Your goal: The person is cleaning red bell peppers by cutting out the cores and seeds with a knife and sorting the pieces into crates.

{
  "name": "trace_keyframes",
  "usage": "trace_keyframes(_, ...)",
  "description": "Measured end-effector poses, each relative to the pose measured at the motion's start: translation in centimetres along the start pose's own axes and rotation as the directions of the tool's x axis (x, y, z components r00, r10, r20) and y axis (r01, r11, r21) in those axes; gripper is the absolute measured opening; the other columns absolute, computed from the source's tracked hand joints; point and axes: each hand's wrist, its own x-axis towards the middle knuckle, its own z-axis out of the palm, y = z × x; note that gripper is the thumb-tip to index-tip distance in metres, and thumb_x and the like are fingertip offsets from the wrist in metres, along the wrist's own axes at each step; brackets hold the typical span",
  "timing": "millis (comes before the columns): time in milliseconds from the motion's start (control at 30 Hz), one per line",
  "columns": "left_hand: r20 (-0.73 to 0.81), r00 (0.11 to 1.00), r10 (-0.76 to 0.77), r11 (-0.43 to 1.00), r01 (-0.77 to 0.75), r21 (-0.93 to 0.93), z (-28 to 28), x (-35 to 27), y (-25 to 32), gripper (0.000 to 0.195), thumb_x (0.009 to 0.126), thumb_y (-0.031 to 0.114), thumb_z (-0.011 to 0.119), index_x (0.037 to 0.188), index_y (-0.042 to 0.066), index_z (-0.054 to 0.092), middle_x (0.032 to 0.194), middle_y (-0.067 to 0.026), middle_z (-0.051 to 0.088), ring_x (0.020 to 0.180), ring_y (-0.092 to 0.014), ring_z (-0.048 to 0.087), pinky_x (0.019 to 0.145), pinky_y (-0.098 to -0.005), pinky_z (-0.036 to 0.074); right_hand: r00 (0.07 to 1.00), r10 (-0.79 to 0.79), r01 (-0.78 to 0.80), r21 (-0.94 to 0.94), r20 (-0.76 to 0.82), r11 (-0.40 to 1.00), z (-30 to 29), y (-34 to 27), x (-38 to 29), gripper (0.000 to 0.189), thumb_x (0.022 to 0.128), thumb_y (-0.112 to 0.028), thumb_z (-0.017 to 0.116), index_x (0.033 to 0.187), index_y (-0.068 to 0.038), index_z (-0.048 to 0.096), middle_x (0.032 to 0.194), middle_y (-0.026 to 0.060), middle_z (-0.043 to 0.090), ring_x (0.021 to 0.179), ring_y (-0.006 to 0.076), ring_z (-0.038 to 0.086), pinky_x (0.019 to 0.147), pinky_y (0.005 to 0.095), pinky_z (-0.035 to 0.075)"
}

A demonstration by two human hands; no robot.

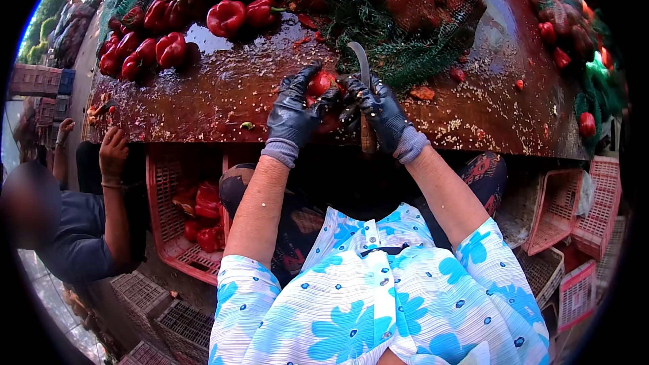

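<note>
Both my hands wear dark coated work gloves with grey cuffs, above the near edge of a wet, seed-strewn table [223, 106]. My left hand [296, 106] is closed around a red bell pepper [321, 84], whose lower part is hidden by the fingers. Close beside it, my right hand [380, 109] grips a knife by its wooden handle [367, 134]. The curved knife blade [360, 56] points up and away from me. Just beyond the right hand lies green mesh netting [405, 63], bunched at the mouth of a sack of red peppers [418, 7].
Loose red bell peppers [171, 49] lie at the far left of the table. Below the edge, a red plastic crate [185, 258] holds peppers. Other crates [555, 213] stand at right. A person [76, 233] sits at left. More netted peppers [552, 5] lie far right.
</note>
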Motion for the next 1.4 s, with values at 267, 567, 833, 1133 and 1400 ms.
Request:
trace_keyframes(267, -0.331, 0.932, -0.148, 0.989, 0.143, -0.04, 2.3, -1.9, 1.2, 0.047, 0.09, 0.03, 0.063, 0.128, 0.006, 0.05, 0.128, -0.0156, 0.054, 0.119, -0.03, 0.05, 0.102, -0.0387, 0.038, 0.974, 0.166, -0.135, -0.188, 0.157, 0.973, -0.5, -0.2, -3.4, 0.031, 0.097, -0.028, 0.05, 0.118, -0.005, 0.05, 0.08, 0.0064, 0.062, 0.061, 0.0131, 0.061, 0.052, 0.0267, 0.05)
trace_keyframes(567, -0.342, 0.935, -0.097, 0.995, 0.081, -0.062, 2.8, -2.9, 0.4, 0.048, 0.09, 0.025, 0.063, 0.131, 0.005, 0.048, 0.131, -0.0156, 0.051, 0.121, -0.03, 0.048, 0.103, -0.0387, 0.036, 0.929, 0.304, -0.255, -0.229, 0.211, 0.939, 1.0, -1.0, -1.6, 0.031, 0.095, -0.033, 0.053, 0.109, -0.005, 0.053, 0.078, 0.0077, 0.064, 0.057, 0.0142, 0.061, 0.048, 0.028, 0.049)
trace_keyframes(833, -0.32, 0.881, -0.35, 0.935, 0.306, -0.181, 3.2, -0.6, -0.2, 0.052, 0.084, 0.036, 0.07, 0.126, 0.01, 0.055, 0.123, -0.0165, 0.056, 0.112, -0.028, 0.054, 0.096, -0.0386, 0.042, 0.936, 0.323, -0.262, -0.334, 0.142, 0.906, 1.1, 4.7, -3.5, 0.022, 0.094, -0.023, 0.051, 0.098, -0.002, 0.057, 0.076, 0.0065, 0.06, 0.061, 0.0162, 0.061, 0.053, 0.0311, 0.05)
trace_keyframes(1133, -0.179, 0.861, -0.477, 0.797, 0.337, -0.501, 2.1, 0.0, -3.9, 0.042, 0.093, 0.038, 0.057, 0.126, 0.014, 0.055, 0.119, -0.0202, 0.059, 0.108, -0.035, 0.058, 0.092, -0.0405, 0.046, 0.872, 0.484, -0.4, -0.456, 0.079, 0.795, -2.1, 1.5, -9.4, 0.02, 0.093, -0.025, 0.052, 0.095, -0.005, 0.058, 0.071, 0.0038, 0.056, 0.06, 0.0128, 0.057, 0.052, 0.0256, 0.046)
trace_keyframes(1400, -0.127, 0.992, 0.02, 0.979, 0.007, 0.202, -0.8, -1.2, 1.6, 0.048, 0.085, 0.03, 0.067, 0.124, 0.006, 0.054, 0.12, -0.018, 0.056, 0.113, -0.033, 0.054, 0.098, -0.0403, 0.042, 0.956, -0.286, 0.018, -0.955, -0.071, 0.297, -4.0, -1.7, -4.9, 0.045, 0.088, -0.031, 0.059, 0.128, -0.012, 0.052, 0.106, 0.0209, 0.064, 0.093, 0.0367, 0.063, 0.079, 0.0433, 0.05)
